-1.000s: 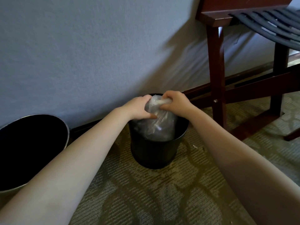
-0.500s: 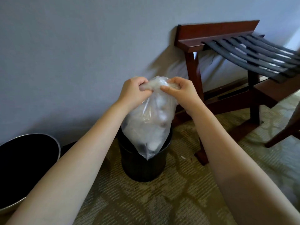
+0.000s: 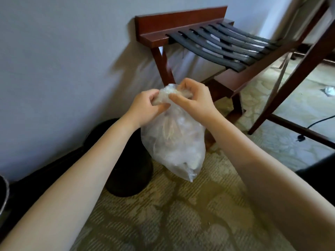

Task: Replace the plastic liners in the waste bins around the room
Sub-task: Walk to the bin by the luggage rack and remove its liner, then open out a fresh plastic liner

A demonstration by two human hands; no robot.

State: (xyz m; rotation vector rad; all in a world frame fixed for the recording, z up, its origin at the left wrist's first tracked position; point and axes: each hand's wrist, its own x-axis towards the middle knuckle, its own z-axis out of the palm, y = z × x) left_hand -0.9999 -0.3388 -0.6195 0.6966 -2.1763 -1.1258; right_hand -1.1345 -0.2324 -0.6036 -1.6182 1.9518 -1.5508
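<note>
Both the left hand [image 3: 145, 104] and right hand [image 3: 194, 98] pinch the gathered neck of the filled clear plastic liner [image 3: 174, 142], which hangs straight down, clear of the small black round bin [image 3: 126, 171] to its left.

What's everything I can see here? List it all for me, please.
liner bag: one, clear, filled, hanging beside the small bin
small bin: one, black, on the carpet by the wall
second bin: one, black with metal rim, far left, mostly cut off
luggage rack: one, reddish-brown with black straps, against the wall
cable: one, black, on the carpet, right
left hand: one, bare, gripping the bag's top
right hand: one, bare, gripping the bag's top
</note>
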